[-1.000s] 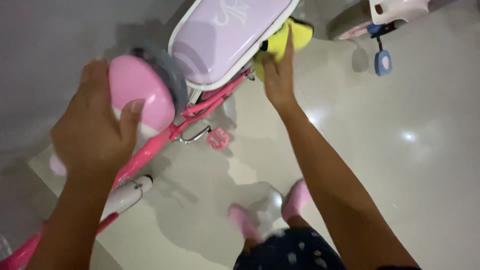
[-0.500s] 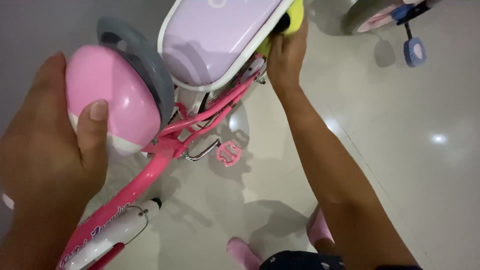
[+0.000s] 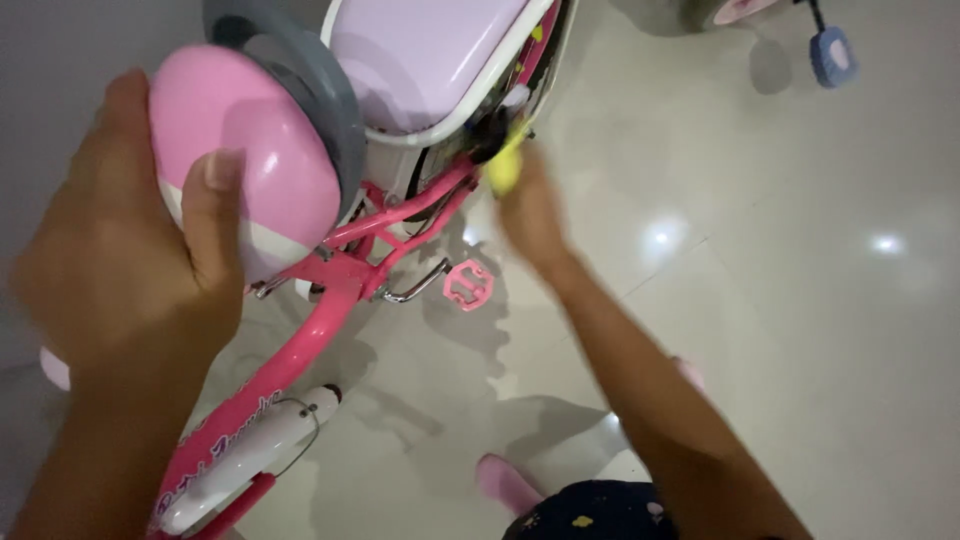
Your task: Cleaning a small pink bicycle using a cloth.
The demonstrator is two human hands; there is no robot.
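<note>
A small pink bicycle (image 3: 330, 290) stands below me on a glossy tiled floor. My left hand (image 3: 130, 250) grips its pink and grey saddle (image 3: 260, 150) from the left side, thumb across the pink top. Behind the saddle sits a lilac rear seat (image 3: 430, 50) with a white rim. My right hand (image 3: 530, 210), blurred, holds a yellow cloth (image 3: 505, 165) against the frame just under that lilac seat. A pink pedal (image 3: 468, 285) hangs below my right hand.
A second small bicycle's wheel (image 3: 720, 10) and blue pedal (image 3: 830, 55) show at the top right. My feet in pink slippers (image 3: 505, 485) stand on the tiles below. A white bottle (image 3: 250, 450) is clipped to the pink frame at lower left.
My right hand has moved down with the yellow cloth from the rear edge of the lilac seat to the frame beneath it. My left hand stays on the saddle.
</note>
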